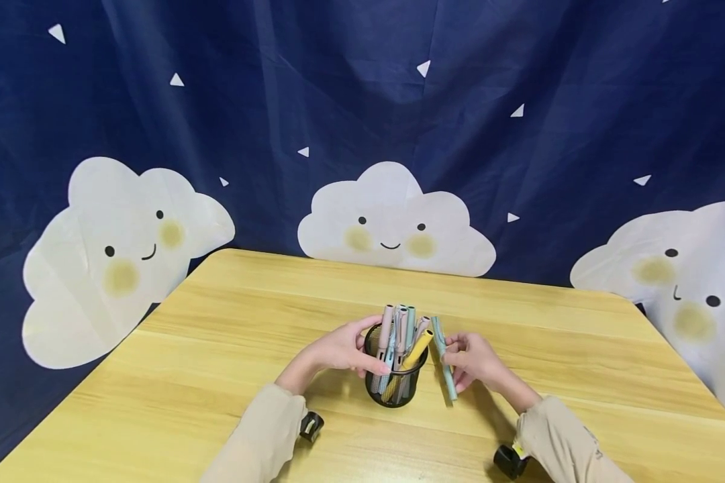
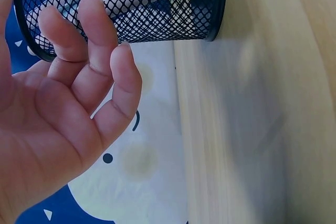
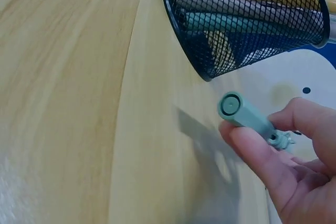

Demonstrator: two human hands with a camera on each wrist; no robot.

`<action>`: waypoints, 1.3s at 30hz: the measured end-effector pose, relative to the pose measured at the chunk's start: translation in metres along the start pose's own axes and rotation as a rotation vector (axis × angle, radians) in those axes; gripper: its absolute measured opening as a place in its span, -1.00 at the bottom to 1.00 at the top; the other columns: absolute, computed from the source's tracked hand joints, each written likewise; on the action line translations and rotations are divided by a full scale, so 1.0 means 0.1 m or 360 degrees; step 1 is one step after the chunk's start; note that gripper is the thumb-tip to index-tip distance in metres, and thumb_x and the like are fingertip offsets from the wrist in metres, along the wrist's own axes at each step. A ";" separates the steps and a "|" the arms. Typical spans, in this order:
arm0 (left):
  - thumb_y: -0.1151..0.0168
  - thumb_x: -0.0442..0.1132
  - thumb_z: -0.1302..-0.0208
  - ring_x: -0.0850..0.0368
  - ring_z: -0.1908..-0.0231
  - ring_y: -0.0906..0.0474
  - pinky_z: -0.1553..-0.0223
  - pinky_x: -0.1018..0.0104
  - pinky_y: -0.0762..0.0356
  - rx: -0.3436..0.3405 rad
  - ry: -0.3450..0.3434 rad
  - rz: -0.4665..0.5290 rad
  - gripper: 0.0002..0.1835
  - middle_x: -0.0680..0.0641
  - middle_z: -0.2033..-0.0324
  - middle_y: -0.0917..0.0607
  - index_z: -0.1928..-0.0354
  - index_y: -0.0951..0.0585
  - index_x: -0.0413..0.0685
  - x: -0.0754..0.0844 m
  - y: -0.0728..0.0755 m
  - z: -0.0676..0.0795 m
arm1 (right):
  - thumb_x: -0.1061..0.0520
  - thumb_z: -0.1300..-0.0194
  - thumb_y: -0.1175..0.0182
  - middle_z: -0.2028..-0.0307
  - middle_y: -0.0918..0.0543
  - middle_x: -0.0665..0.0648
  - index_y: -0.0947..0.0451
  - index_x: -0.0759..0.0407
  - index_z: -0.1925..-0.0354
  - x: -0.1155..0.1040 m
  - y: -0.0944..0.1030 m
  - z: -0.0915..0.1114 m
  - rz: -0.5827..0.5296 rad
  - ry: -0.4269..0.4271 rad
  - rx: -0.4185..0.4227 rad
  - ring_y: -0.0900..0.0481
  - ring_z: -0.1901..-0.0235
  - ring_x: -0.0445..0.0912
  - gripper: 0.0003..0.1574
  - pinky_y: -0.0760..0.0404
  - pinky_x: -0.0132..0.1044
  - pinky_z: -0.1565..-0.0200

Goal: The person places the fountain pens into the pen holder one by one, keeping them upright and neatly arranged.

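A black mesh pen holder (image 1: 374,396) stands on the table, filled with several pens, among them a yellow pen (image 1: 419,347) leaning over the rim toward the right. My left hand (image 1: 337,347) grips the holder's left side, thumb across the front of the rim. Seen from the left wrist, its curled fingers (image 2: 100,51) lie against the mesh (image 2: 157,9). Just right of the holder, my right hand (image 1: 477,359) pinches a light green pen (image 1: 442,349) between thumb and fingers. The right wrist view shows the round end of this green pen (image 3: 251,115) facing the camera, with its clip below.
The wooden table (image 1: 217,335) stretches out around the holder. Behind its far edge hangs a dark blue curtain (image 1: 362,87) with white clouds. Black wrist devices are at the left sleeve (image 1: 266,422) and the right sleeve (image 1: 564,436).
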State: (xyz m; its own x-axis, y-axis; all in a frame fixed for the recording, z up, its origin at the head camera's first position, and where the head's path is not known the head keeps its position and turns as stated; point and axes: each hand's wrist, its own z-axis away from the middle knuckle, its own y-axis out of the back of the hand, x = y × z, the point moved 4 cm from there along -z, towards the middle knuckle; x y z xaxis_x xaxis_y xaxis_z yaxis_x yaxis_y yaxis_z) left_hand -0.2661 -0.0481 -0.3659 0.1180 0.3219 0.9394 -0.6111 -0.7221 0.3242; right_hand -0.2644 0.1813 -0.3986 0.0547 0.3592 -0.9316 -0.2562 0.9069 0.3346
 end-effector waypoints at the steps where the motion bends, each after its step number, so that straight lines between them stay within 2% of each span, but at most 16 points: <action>1: -0.42 -0.26 0.11 -0.09 0.64 -0.52 0.51 0.16 -0.50 0.0000 0.0001 -0.0003 -0.02 0.00 0.68 -0.30 -0.35 -0.07 -0.02 0.00 0.00 0.00 | 0.39 0.03 -0.08 0.40 -0.49 0.21 -0.26 0.56 0.07 -0.01 0.01 0.00 -0.0007 0.0010 0.0032 -0.47 0.76 -0.07 -0.51 -0.55 -0.15 0.68; 5: -0.42 -0.26 0.11 -0.12 0.63 -0.52 0.50 0.14 -0.51 0.0001 0.0002 -0.0007 -0.02 -0.01 0.67 -0.31 -0.36 -0.06 -0.04 0.01 0.00 0.00 | 0.40 0.02 -0.10 0.37 -0.47 0.24 -0.27 0.53 0.13 -0.03 0.03 0.00 -0.0036 0.0030 0.0119 -0.47 0.78 -0.04 -0.58 -0.54 -0.12 0.69; 9: -0.42 -0.26 0.11 -0.11 0.63 -0.52 0.48 0.11 -0.51 0.0007 0.0009 -0.0011 -0.01 -0.01 0.66 -0.30 -0.36 -0.05 -0.06 0.02 0.00 0.01 | 0.41 0.00 -0.10 0.36 -0.45 0.25 -0.27 0.50 0.18 -0.05 0.05 0.01 -0.0030 0.0035 0.0129 -0.46 0.79 -0.02 -0.63 -0.53 -0.10 0.70; 12: -0.41 -0.25 0.10 -0.12 0.63 -0.52 0.51 0.16 -0.49 0.0010 0.0000 -0.0023 -0.02 0.00 0.67 -0.29 -0.36 -0.05 -0.05 0.02 0.00 0.01 | 0.40 0.02 -0.11 0.35 -0.45 0.25 -0.28 0.50 0.17 -0.06 0.04 0.02 -0.0010 0.0050 0.0130 -0.46 0.79 -0.01 -0.61 -0.53 -0.09 0.71; 15: -0.41 -0.25 0.10 -0.12 0.63 -0.52 0.54 0.21 -0.47 0.0012 -0.0011 -0.0021 -0.03 0.00 0.68 -0.29 -0.35 -0.07 -0.02 0.02 0.01 0.01 | 0.40 0.03 -0.10 0.31 -0.47 0.29 -0.26 0.52 0.08 -0.07 0.04 0.02 -0.0011 0.0084 0.0126 -0.46 0.79 -0.01 -0.52 -0.52 -0.09 0.72; 17: -0.41 -0.26 0.10 -0.05 0.66 -0.51 0.54 0.20 -0.47 0.0011 -0.0007 -0.0014 -0.03 0.00 0.68 -0.30 -0.36 -0.06 -0.03 0.02 0.00 0.01 | 0.42 0.02 -0.09 0.29 -0.48 0.32 -0.21 0.49 -0.04 -0.07 0.05 0.03 -0.0048 0.0094 0.0120 -0.46 0.78 -0.01 -0.41 -0.53 -0.09 0.71; 21: -0.41 -0.27 0.10 0.04 0.68 -0.49 0.53 0.18 -0.49 0.0001 -0.0004 0.0000 -0.02 -0.01 0.67 -0.32 -0.36 -0.05 -0.07 0.02 -0.01 0.02 | 0.46 0.01 -0.06 0.20 -0.45 0.41 -0.02 0.28 -0.26 -0.07 0.08 0.03 -0.0132 0.0148 0.0111 -0.47 0.78 -0.02 -0.15 -0.52 -0.06 0.71; 25: -0.41 -0.27 0.10 0.02 0.68 -0.50 0.55 0.23 -0.46 -0.0001 -0.0011 -0.0008 -0.02 -0.02 0.67 -0.31 -0.35 -0.04 -0.09 0.02 -0.02 0.02 | 0.49 0.02 -0.05 0.08 -0.40 0.49 0.05 0.13 -0.32 -0.11 0.11 0.05 -0.0165 0.0239 0.0130 -0.46 0.79 -0.02 -0.04 -0.52 -0.03 0.72; 28: -0.40 -0.27 0.09 -0.02 0.67 -0.51 0.55 0.24 -0.45 -0.0004 -0.0013 -0.0015 -0.02 -0.02 0.67 -0.31 -0.36 -0.03 -0.10 0.03 -0.02 0.02 | 0.50 0.00 -0.02 0.03 -0.34 0.52 0.00 0.14 -0.32 -0.17 0.12 0.06 -0.0187 0.0291 0.0149 -0.48 0.77 -0.01 -0.07 -0.52 -0.02 0.70; 33: -0.41 -0.26 0.09 -0.10 0.63 -0.52 0.51 0.17 -0.49 -0.0011 -0.0010 -0.0018 -0.01 -0.02 0.67 -0.33 -0.36 -0.02 -0.11 0.02 -0.01 0.02 | 0.50 -0.06 0.01 0.05 -0.33 0.50 -0.14 0.29 -0.26 -0.28 0.16 0.09 -0.0201 0.0390 0.0222 -0.50 0.75 -0.03 -0.24 -0.52 -0.06 0.71; 36: -0.41 -0.27 0.09 -0.15 0.62 -0.52 0.49 0.12 -0.51 -0.0013 -0.0011 -0.0006 -0.02 -0.02 0.68 -0.33 -0.36 -0.03 -0.09 0.01 -0.01 0.01 | 0.49 -0.08 0.01 0.11 -0.38 0.41 -0.18 0.36 -0.22 -0.35 0.19 0.11 -0.0250 0.0468 0.0276 -0.51 0.75 -0.05 -0.31 -0.52 -0.09 0.73; 39: -0.40 -0.27 0.09 -0.18 0.62 -0.51 0.49 0.08 -0.51 -0.0017 -0.0020 0.0005 -0.02 -0.02 0.68 -0.32 -0.36 -0.04 -0.08 -0.01 -0.01 0.00 | 0.50 -0.08 0.02 0.18 -0.43 0.27 -0.24 0.28 -0.19 -0.39 0.23 0.12 -0.0334 0.0541 0.0321 -0.53 0.74 -0.03 -0.34 -0.52 -0.12 0.74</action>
State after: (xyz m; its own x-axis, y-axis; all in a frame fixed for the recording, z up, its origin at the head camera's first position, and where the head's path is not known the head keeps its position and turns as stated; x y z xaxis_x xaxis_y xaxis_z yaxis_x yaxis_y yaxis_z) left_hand -0.2656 -0.0477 -0.3670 0.1255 0.3119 0.9418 -0.6198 -0.7166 0.3199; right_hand -0.2606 0.1909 -0.3528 -0.2434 0.1008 -0.9647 -0.0785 0.9893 0.1231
